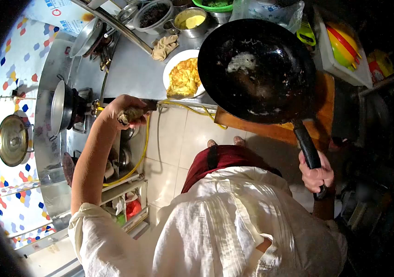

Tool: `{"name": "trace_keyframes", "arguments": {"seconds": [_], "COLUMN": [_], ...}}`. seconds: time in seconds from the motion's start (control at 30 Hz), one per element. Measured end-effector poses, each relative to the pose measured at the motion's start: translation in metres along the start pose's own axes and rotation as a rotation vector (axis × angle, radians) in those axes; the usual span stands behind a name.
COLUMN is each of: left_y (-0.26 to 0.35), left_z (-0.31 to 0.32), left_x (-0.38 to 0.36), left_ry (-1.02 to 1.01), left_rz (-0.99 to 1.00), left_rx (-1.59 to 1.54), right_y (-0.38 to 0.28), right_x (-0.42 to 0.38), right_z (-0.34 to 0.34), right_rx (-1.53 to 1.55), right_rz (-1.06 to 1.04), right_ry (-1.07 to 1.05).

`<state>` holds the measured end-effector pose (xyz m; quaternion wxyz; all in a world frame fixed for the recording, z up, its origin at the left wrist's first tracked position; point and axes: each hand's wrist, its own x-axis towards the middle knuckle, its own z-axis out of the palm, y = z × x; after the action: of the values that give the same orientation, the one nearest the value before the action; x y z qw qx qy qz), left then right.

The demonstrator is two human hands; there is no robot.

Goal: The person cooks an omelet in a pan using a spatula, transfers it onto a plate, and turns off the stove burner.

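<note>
My right hand (317, 171) is wrapped round the black handle of a wok (257, 78). The wok's dark inside faces up at me, with pale residue and a wet sheen in it. My left hand (125, 111) is closed on a utensil with a worn wooden handle (130, 116); a dark part sticks out past my fingers, and its working end is hard to make out. Between the two hands, on the metal counter, stands a white plate (167, 74) of cooked yellow egg (184, 78). The wok's left rim overlaps the plate in this view.
A crumpled cloth (163, 47) and a metal bowl of yellow food (191, 21) lie beyond the plate. Left are a pan (59, 108) at the stove and a lid (12, 140). A wooden board (324, 104) is under the wok; a yellow hose (147, 143) hangs below the counter.
</note>
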<state>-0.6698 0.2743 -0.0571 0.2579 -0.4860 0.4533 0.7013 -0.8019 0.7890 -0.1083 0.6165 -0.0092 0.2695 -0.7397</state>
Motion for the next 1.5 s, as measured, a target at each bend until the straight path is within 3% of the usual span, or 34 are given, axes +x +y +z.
{"name": "trace_keyframes", "arguments": {"seconds": [0.2,0.27,0.3,0.4,0.53,0.7,0.73,0.8,0.93,1.0,1.1,1.2,1.23,1.27,1.33,1.5], "left_y": [0.000,-0.005,-0.007,-0.010,-0.017,-0.021,-0.023,-0.027,-0.047,-0.059,-0.063,-0.068,-0.067,-0.068,-0.074,-0.097], "left_z": [0.004,-0.012,-0.011,0.002,0.001,0.013,0.022,0.033,0.027,0.020,0.035,0.043,0.046,0.043,0.045,0.041], "left_x": [-0.020,-0.021,-0.023,-0.038,-0.044,-0.045,-0.040,-0.030,0.016,0.039,0.039,0.038,0.038,0.040,0.035,0.033], "left_ry": [0.079,-0.164,-0.167,0.105,0.174,0.216,0.319,0.314,0.376,0.457,0.474,0.482,0.494,0.443,0.399,0.419], "left_rz": [-0.024,-0.054,-0.056,0.057,0.137,0.372,0.404,0.427,0.582,0.690,0.686,0.684,0.642,0.629,0.603,0.599], "left_rx": [-0.026,-0.072,-0.074,0.013,0.051,0.165,0.234,0.303,0.692,0.922,1.086,1.012,0.975,0.823,0.556,0.411], "right_y": [0.000,0.000,-0.001,-0.005,-0.004,-0.005,-0.005,-0.004,-0.002,-0.001,-0.001,0.002,0.000,-0.001,0.001,0.003], "right_x": [0.003,0.002,0.002,0.003,0.001,0.001,0.001,0.002,0.000,0.002,0.004,0.004,0.003,0.004,0.005,0.009], "right_z": [0.003,0.004,0.005,0.005,0.006,0.008,0.005,-0.006,-0.004,-0.009,-0.017,-0.004,0.015,0.017,0.017,0.027], "right_rx": [0.028,0.011,-0.012,-0.013,0.005,0.012,0.008,0.042,0.008,0.139,0.320,0.212,0.083,0.037,-0.058,-0.091], "right_rz": [-0.019,-0.017,-0.017,0.039,0.028,0.042,0.042,0.062,0.031,0.084,0.198,0.111,0.053,0.053,0.029,0.017], "right_ry": [-0.016,0.006,0.023,0.035,0.044,0.041,0.042,-0.079,-0.080,-0.105,-0.193,-0.106,0.060,0.083,0.074,0.069]}}
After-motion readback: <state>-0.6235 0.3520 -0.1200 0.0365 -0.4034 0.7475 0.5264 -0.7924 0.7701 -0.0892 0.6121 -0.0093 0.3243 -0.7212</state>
